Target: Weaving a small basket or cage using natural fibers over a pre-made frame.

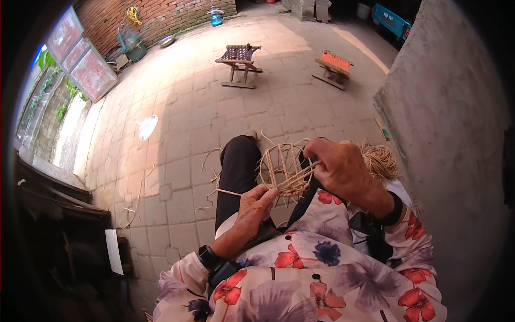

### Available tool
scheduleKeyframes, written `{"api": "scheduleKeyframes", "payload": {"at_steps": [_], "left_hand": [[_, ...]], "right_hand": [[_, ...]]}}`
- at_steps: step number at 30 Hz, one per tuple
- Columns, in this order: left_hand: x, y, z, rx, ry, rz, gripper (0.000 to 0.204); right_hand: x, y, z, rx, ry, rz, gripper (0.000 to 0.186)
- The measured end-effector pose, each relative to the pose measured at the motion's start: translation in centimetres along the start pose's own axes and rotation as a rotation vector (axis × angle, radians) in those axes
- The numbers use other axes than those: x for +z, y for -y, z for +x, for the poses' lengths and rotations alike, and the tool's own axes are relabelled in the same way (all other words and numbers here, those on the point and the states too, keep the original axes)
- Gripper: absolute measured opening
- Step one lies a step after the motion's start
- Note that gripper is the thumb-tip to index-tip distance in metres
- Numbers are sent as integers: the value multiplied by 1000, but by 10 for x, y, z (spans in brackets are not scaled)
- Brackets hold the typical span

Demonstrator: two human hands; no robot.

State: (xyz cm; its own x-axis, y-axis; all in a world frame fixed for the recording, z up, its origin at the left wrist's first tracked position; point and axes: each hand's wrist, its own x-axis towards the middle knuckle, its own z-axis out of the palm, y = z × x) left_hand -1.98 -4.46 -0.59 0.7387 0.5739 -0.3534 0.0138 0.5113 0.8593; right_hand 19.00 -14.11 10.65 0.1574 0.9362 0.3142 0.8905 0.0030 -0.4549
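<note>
A round, open frame of tan cord, a half-woven basket [272, 162], rests between my knees, with braided cord along its near right rim. My left hand [256, 206] pinches the near edge of the weave between thumb and fingers, and a loose cord end sticks out to its left. Closed around strands of tan cord [304, 173], my right hand [340, 167] pulls them taut at the right side of the basket. Its fingertips are partly hidden behind the hand. Beyond the right hand lies a thick bundle of tan cord [380, 161].
Two folding stools, one with a dark woven seat [240, 53] and one orange [336, 61], stand ahead on the paved floor [177, 123]. A grey wall [445, 118] rises at my right. Loose cord [140, 193] and a white disc [147, 127] lie to the left.
</note>
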Motion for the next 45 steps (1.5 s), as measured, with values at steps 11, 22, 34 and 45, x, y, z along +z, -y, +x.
{"api": "scheduleKeyframes", "payload": {"at_steps": [11, 22, 34, 45], "left_hand": [[13, -10, 2, 55, 78, 183, 21], [7, -25, -10, 489, -205, 582, 26], [25, -75, 12, 843, 198, 1360, 25], [33, -70, 20, 835, 322, 1309, 16]], "right_hand": [[-169, -260, -121, 840, -534, -618, 48], [-160, -205, -101, 487, -765, 1132, 74], [-54, -167, -140, 800, 10, 52, 24], [67, -53, -78, 568, -248, 1902, 32]]}}
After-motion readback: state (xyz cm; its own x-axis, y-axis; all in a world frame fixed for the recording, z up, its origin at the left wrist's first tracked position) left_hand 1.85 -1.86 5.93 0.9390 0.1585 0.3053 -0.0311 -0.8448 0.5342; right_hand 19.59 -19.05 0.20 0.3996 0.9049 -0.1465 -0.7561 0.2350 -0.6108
